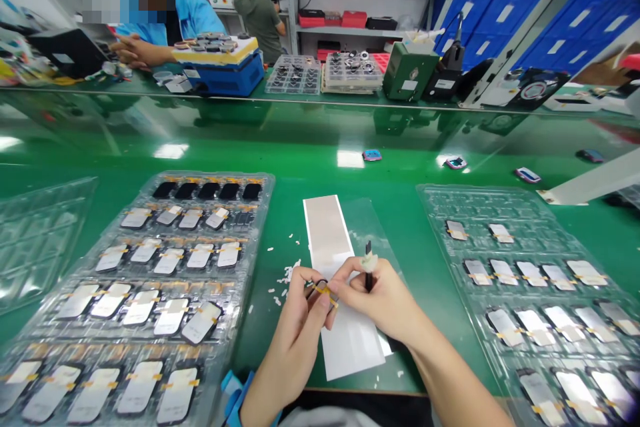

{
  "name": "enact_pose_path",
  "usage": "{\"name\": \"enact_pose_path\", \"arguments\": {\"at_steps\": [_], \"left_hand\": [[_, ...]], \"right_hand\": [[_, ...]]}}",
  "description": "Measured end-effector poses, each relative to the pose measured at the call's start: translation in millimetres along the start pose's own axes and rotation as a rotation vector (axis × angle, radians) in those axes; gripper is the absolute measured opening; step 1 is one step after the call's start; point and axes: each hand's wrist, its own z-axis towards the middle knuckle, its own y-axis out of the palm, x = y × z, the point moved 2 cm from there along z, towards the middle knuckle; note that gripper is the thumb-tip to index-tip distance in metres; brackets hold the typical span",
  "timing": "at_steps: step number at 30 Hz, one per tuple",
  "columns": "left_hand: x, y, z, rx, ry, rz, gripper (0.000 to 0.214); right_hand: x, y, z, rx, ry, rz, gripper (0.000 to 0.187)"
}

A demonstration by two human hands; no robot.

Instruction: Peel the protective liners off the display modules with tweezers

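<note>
My left hand (pixel 300 327) pinches a small black loop with yellow tape (pixel 323 290), its end partly hidden by my fingers. My right hand (pixel 375 293) grips a thin black stick (pixel 369 273) topped by a white scrap. Both hands hover over a long white sheet (pixel 350 347) lying on clear film (pixel 370 220). White scraps (pixel 285 277) are scattered left of the sheet. Plastic trays (pixel 220 177) (pixel 480 197) flank my hands, holding rows of dark rectangular parts with white covers and yellow tabs.
A clear stacked tray (pixel 40 233) lies at far left on the green bench. Small coloured pieces (pixel 371 155) sit mid-bench. Across a raised shelf, a co-worker's hands (pixel 130 50) rest near a blue fixture (pixel 225 77). Another person stands behind, before shelving.
</note>
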Motion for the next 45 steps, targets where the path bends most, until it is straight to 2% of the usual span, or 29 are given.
{"name": "enact_pose_path", "arguments": {"at_steps": [4, 14, 25, 28, 30, 34, 37, 40, 45], "left_hand": [[1.7, 1.9, 1.1, 0.009, -0.001, 0.001, 0.027], [-2.7, 0.5, 3.3, 0.009, 0.071, 0.040, 0.025], [3.3, 3.2, 7.9, 0.020, 0.034, 0.000, 0.034], [3.1, 1.4, 6.0, 0.051, 0.014, -0.025, 0.030], [3.6, 0.2, 3.9, 0.090, -0.008, -0.048, 0.027], [4.5, 0.5, 0.9, 0.120, -0.067, -0.077, 0.026], [4.9, 2.5, 2.1, 0.096, -0.083, -0.117, 0.029], [5.5, 3.9, 4.4, 0.058, -0.084, -0.177, 0.029], [6.5, 4.7, 4.9, -0.011, -0.098, -0.199, 0.022]], "right_hand": [[-3.1, -0.3, -0.5, -0.004, -0.033, -0.025, 0.026], [0.0, 0.7, -1.9, -0.009, 0.006, 0.011, 0.027], [-0.1, 3.3, -0.5, 0.010, -0.026, -0.059, 0.025], [-7.5, 0.1, -5.4, 0.054, -0.130, -0.118, 0.014], [-13.6, -4.2, -13.7, 0.087, -0.271, -0.220, 0.002], [-20.3, -9.0, -34.5, 0.022, -0.610, -0.588, 0.019], [-21.4, -8.8, -43.8, 0.062, -0.804, -0.927, 0.027], [-21.6, -8.2, -46.0, 0.118, -0.888, -1.098, 0.028], [-16.9, -6.7, -47.6, 0.102, -0.907, -1.140, 0.027]]}}
